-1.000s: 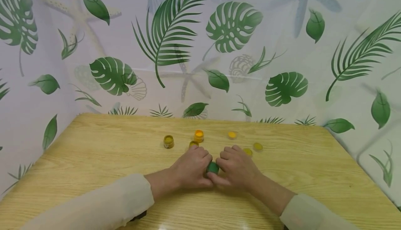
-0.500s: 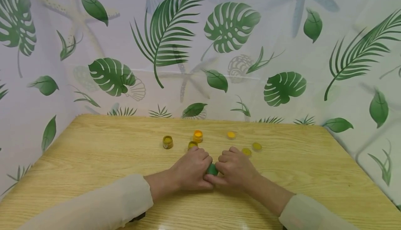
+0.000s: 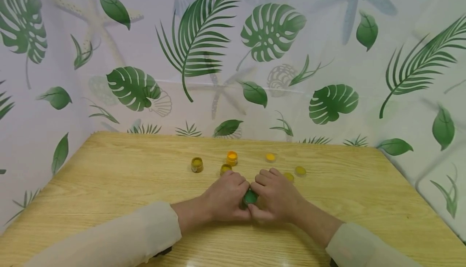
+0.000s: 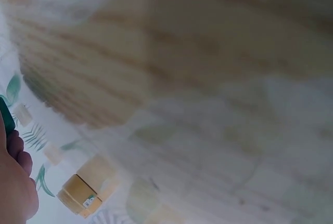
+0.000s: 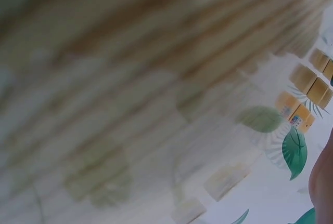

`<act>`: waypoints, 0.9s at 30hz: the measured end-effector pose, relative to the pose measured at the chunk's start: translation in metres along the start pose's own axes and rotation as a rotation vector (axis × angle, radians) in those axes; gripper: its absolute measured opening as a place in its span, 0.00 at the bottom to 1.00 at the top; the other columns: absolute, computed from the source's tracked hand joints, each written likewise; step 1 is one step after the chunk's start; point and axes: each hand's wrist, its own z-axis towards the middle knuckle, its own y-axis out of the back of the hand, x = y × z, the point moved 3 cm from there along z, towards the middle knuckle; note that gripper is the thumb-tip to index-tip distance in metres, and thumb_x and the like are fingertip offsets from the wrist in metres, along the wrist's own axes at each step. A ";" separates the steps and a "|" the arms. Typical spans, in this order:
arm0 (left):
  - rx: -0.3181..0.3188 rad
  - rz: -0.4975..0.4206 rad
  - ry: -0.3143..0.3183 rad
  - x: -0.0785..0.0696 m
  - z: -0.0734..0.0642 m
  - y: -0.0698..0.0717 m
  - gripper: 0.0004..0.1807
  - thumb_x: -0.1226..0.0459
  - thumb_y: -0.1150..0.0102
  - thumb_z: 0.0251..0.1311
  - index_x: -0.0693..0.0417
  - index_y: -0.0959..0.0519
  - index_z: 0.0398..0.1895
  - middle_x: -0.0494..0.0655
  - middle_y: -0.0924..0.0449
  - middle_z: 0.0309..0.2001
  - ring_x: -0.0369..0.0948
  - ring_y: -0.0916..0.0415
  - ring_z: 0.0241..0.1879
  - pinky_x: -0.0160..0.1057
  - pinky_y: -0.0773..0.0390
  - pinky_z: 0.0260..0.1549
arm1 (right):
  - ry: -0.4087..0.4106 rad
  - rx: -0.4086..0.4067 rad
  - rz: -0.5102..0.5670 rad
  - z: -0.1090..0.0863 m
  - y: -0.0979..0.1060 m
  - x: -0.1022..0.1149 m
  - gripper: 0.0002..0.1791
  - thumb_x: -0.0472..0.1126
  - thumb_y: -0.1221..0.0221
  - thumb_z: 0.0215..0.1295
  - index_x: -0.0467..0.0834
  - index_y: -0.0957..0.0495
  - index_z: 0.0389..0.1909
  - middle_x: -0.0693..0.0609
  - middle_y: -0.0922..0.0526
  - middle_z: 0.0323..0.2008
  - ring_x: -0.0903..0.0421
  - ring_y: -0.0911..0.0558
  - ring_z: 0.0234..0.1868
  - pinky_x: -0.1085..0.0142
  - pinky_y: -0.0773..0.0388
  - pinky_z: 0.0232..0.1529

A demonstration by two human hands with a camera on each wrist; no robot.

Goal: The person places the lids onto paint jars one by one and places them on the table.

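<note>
Both hands meet in the middle of the table around a small green paint jar (image 3: 250, 198). My left hand (image 3: 227, 197) grips it from the left, fingers curled and thumb along the near side. From the other side my right hand (image 3: 276, 196) pinches it, thumb tip at the near edge of its green top. Much of the jar is hidden by the fingers. Just beyond the left knuckles stands an open olive-yellow paint jar (image 3: 226, 169), partly covered by that hand. In the left wrist view a dark green bit of the held jar (image 4: 6, 117) shows above the fingers.
Behind the hands stand an open orange-yellow paint jar (image 3: 231, 159) and an open olive jar (image 3: 197, 165). Round lids lie to the right: a yellow lid (image 3: 270, 157) and two olive ones (image 3: 300, 171). A leaf-printed cloth (image 3: 218, 56) rises behind the wooden table (image 3: 127, 170).
The hands stay on the green jar. My right thumb has shifted from across the left thumb to the jar's near edge, and more of the green top shows than half a second ago.
</note>
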 end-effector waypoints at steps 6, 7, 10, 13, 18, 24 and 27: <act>0.006 0.020 0.004 0.001 0.001 0.000 0.21 0.41 0.34 0.49 0.46 0.26 0.24 0.36 0.29 0.24 0.34 0.32 0.27 0.36 0.29 0.38 | -0.003 -0.021 0.002 0.002 0.002 0.001 0.18 0.59 0.50 0.61 0.50 0.31 0.21 0.61 0.38 0.20 0.60 0.37 0.26 0.65 0.39 0.32; 0.010 0.020 0.004 0.001 0.001 -0.001 0.21 0.41 0.34 0.49 0.46 0.26 0.24 0.35 0.29 0.24 0.34 0.33 0.27 0.36 0.29 0.38 | -0.005 -0.021 0.002 0.002 0.002 0.001 0.19 0.59 0.50 0.62 0.50 0.31 0.20 0.61 0.38 0.20 0.60 0.38 0.25 0.65 0.39 0.32; 0.024 0.019 0.004 0.001 0.001 0.000 0.21 0.41 0.35 0.50 0.46 0.26 0.25 0.36 0.29 0.24 0.34 0.33 0.27 0.36 0.29 0.39 | -0.003 -0.024 -0.001 0.001 0.002 0.001 0.20 0.60 0.51 0.63 0.50 0.32 0.19 0.61 0.40 0.19 0.61 0.38 0.25 0.65 0.39 0.31; 0.041 0.019 0.003 0.001 0.001 0.000 0.21 0.41 0.35 0.50 0.46 0.26 0.26 0.35 0.29 0.24 0.34 0.33 0.27 0.36 0.29 0.40 | 0.001 -0.030 -0.003 0.001 0.001 0.001 0.21 0.60 0.51 0.64 0.50 0.32 0.19 0.61 0.40 0.19 0.61 0.39 0.24 0.66 0.40 0.31; 0.054 0.008 0.001 0.000 0.001 -0.001 0.21 0.41 0.34 0.49 0.47 0.25 0.26 0.35 0.29 0.25 0.34 0.34 0.27 0.36 0.29 0.40 | -0.002 -0.031 0.005 0.001 0.002 0.001 0.22 0.61 0.49 0.63 0.51 0.32 0.17 0.61 0.41 0.18 0.61 0.40 0.23 0.67 0.41 0.30; 0.080 0.014 0.002 -0.001 0.000 -0.002 0.23 0.40 0.33 0.47 0.46 0.25 0.27 0.35 0.30 0.25 0.34 0.36 0.27 0.35 0.31 0.39 | -0.006 -0.032 0.020 0.001 0.001 0.003 0.27 0.64 0.46 0.63 0.52 0.34 0.13 0.62 0.43 0.16 0.62 0.41 0.21 0.66 0.41 0.29; 0.087 0.018 -0.005 0.000 0.000 -0.002 0.23 0.39 0.33 0.46 0.46 0.26 0.26 0.35 0.31 0.24 0.34 0.37 0.27 0.35 0.32 0.39 | -0.009 -0.030 0.022 0.001 0.000 0.003 0.28 0.65 0.45 0.63 0.52 0.34 0.11 0.62 0.42 0.15 0.62 0.40 0.20 0.66 0.39 0.29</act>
